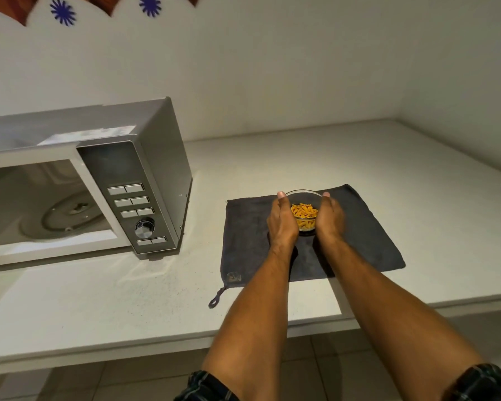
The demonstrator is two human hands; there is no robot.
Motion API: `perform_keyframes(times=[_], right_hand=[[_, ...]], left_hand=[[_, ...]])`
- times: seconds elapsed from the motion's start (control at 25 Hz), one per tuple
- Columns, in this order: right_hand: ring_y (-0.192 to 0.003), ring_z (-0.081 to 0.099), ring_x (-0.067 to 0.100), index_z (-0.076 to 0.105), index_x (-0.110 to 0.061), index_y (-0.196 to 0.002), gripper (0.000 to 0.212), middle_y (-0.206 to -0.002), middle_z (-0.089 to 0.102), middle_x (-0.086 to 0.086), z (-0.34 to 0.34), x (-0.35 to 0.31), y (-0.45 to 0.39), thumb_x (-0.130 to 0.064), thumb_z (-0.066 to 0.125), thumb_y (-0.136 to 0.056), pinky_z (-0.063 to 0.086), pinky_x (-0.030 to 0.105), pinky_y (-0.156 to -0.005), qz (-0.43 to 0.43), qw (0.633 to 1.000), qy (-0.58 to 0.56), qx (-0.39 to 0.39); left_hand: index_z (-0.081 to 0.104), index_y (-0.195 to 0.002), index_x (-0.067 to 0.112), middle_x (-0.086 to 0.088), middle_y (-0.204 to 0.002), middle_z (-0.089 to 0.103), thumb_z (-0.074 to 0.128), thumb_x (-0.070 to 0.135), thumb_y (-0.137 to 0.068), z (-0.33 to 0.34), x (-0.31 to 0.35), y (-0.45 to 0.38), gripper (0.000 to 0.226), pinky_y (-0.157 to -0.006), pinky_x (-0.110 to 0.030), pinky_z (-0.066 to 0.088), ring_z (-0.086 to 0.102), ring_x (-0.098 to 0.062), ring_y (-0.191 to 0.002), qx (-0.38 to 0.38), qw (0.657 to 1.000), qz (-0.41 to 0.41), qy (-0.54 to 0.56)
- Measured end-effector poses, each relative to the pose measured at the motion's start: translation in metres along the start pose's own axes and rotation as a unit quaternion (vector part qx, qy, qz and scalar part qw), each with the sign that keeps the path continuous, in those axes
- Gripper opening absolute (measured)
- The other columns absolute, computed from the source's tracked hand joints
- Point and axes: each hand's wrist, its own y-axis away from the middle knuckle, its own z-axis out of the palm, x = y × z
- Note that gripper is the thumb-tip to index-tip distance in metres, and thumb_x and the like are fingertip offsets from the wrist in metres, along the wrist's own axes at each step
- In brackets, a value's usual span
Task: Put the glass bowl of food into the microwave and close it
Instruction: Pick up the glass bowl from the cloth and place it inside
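Observation:
A small glass bowl (303, 195) of orange food (303, 213) stands on a dark grey towel (359, 235) on the white counter. My left hand (282, 219) is cupped against the bowl's left side and my right hand (330, 218) against its right side, both touching the glass. The bowl's lower part is hidden between my palms. The silver microwave (145, 175) stands at the left with its cavity open; the glass turntable (67, 215) shows inside. Its door is out of view.
The white counter (128, 299) runs from the microwave to the right wall corner. The towel's hanging loop (216, 299) lies near the counter's front edge. Bare counter lies between the microwave and the towel. Tiled floor shows below the edge.

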Motion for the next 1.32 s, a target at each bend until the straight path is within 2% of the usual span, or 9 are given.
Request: perform_keyframes(times=[0.04,0.12,0.32,0.6,0.72,0.88,1.0,1.12,1.32], right_hand=[[-0.109,0.060,0.028,0.062,-0.011,-0.128,0.051,-0.129,0.065,0.014,0.003,0.002,-0.002,-0.045,0.032,-0.102,0.042,0.033,-0.092,0.002,1.000,-0.008,-0.001],[-0.109,0.062,0.029,0.063,-0.013,-0.125,0.051,-0.124,0.067,0.012,0.008,0.003,-0.005,-0.046,0.030,-0.102,0.046,0.038,-0.098,0.008,1.000,-0.021,0.001],[-0.110,0.063,0.031,0.062,-0.009,-0.125,0.057,-0.123,0.067,0.013,0.015,-0.001,0.004,-0.047,0.027,-0.101,0.048,0.048,-0.101,0.017,0.999,-0.041,0.006],[-0.108,0.063,0.030,0.064,-0.009,-0.121,0.056,-0.119,0.069,0.011,0.040,-0.020,0.065,-0.047,0.027,-0.103,0.049,0.042,-0.094,-0.022,0.998,-0.051,-0.005],[-0.104,0.064,0.031,0.065,-0.009,-0.116,0.055,-0.114,0.070,0.012,0.061,-0.024,0.108,-0.047,0.028,-0.103,0.050,0.043,-0.093,-0.032,0.998,-0.051,-0.037],[-0.100,0.066,0.031,0.068,-0.010,-0.112,0.058,-0.110,0.072,0.012,0.085,-0.024,0.161,-0.049,0.027,-0.102,0.052,0.045,-0.091,-0.034,0.994,-0.049,-0.089],[-0.093,0.067,0.027,0.069,-0.010,-0.108,0.058,-0.106,0.074,0.012,0.102,-0.022,0.197,-0.049,0.026,-0.103,0.053,0.040,-0.084,-0.050,0.991,-0.035,-0.120],[-0.093,0.067,0.025,0.068,-0.012,-0.110,0.057,-0.108,0.073,0.010,0.123,-0.022,0.236,-0.049,0.026,-0.104,0.053,0.042,-0.087,-0.061,0.984,-0.020,-0.164],[-0.094,0.066,0.026,0.068,-0.015,-0.110,0.056,-0.105,0.073,0.008,0.160,-0.029,0.287,-0.051,0.026,-0.103,0.051,0.048,-0.093,-0.068,0.970,-0.003,-0.232]], left_hand=[[0.055,-0.136,0.021,-0.010,-0.136,0.059,0.018,0.064,-0.096,0.002,-0.001,-0.003,0.069,-0.102,-0.034,0.041,0.056,-0.024,-0.120,0.003,1.000,-0.014,0.011],[0.056,-0.135,0.020,-0.010,-0.133,0.061,0.018,0.064,-0.096,0.005,-0.002,-0.007,0.070,-0.104,-0.040,0.044,0.058,-0.027,-0.118,0.006,0.999,-0.032,0.024],[0.051,-0.133,0.020,-0.010,-0.131,0.061,0.015,0.060,-0.098,0.007,0.000,-0.005,0.065,-0.089,-0.034,0.039,0.057,-0.024,-0.111,0.029,0.999,-0.008,-0.013],[0.056,-0.128,0.017,-0.007,-0.122,0.065,0.018,0.057,-0.099,-0.045,0.005,0.021,0.062,-0.082,-0.029,0.039,0.060,-0.020,-0.107,0.139,0.989,0.036,-0.023],[0.058,-0.125,0.018,-0.006,-0.118,0.068,0.018,0.055,-0.100,-0.085,0.001,0.038,0.060,-0.082,-0.030,0.044,0.064,-0.025,-0.106,0.213,0.976,0.039,-0.029],[0.063,-0.111,0.012,-0.009,-0.105,0.071,0.024,0.045,-0.102,-0.138,-0.009,0.062,0.052,-0.074,-0.026,0.042,0.064,-0.022,-0.091,0.303,0.950,0.061,-0.049],[0.065,-0.109,0.010,-0.010,-0.097,0.071,0.024,0.044,-0.103,-0.174,-0.015,0.081,0.053,-0.068,-0.027,0.047,0.064,-0.023,-0.086,0.354,0.931,0.061,-0.061],[0.064,-0.103,0.010,-0.006,-0.088,0.067,0.021,0.046,-0.099,-0.213,-0.020,0.096,0.056,-0.060,-0.024,0.040,0.061,-0.021,-0.079,0.407,0.908,0.075,-0.062],[0.064,-0.108,0.014,-0.007,-0.097,0.072,0.016,0.052,-0.094,-0.276,-0.025,0.108,0.063,-0.073,-0.034,0.052,0.066,-0.023,-0.085,0.468,0.878,0.073,-0.071]])
